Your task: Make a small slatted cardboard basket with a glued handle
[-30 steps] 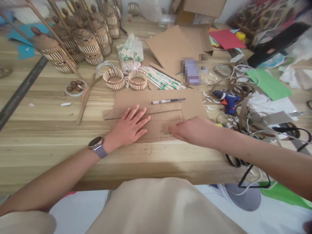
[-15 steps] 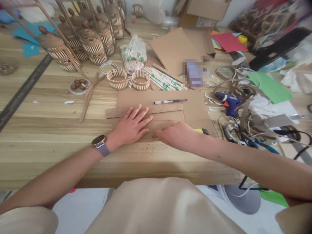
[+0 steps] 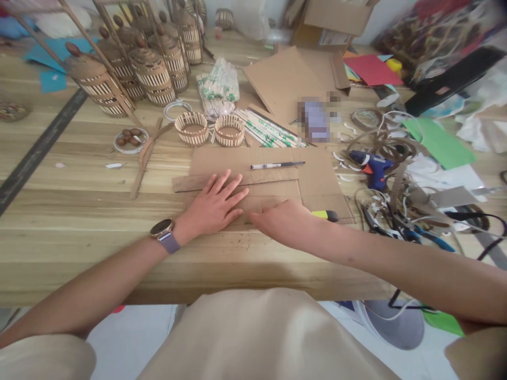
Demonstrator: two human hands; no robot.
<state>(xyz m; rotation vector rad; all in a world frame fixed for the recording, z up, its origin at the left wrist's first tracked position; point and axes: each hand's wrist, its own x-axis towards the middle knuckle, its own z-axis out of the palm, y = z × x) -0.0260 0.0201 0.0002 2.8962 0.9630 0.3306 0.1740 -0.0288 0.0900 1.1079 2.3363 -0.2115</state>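
My left hand [image 3: 216, 206] lies flat with its fingers spread, pressing on a narrow cardboard strip [image 3: 273, 175] and the larger cardboard sheet [image 3: 319, 179] under it. To its right, my right hand [image 3: 281, 221] is closed, knuckles up, low over the sheet's near edge. Whatever its fingers pinch is hidden beneath them. Just beyond my right wrist shows a yellow and black tool handle [image 3: 325, 215], perhaps of a cutter, partly covered by the wrist. A pen [image 3: 278, 165] rests on the sheet beyond both hands.
Two small slatted baskets [image 3: 229, 131] stand behind the sheet, beside printed paper-wrapped sticks [image 3: 269, 129]. Slatted lanterns [image 3: 152, 71] crowd the back left. A dish of brown beads [image 3: 129, 138] sits left. On the right are a blue glue gun [image 3: 376, 168], tangled strips and pliers [image 3: 433, 238].
My right hand has shifted slightly left, nearer my left hand, and a little more of the yellow handle shows. My left hand stays pressed flat.
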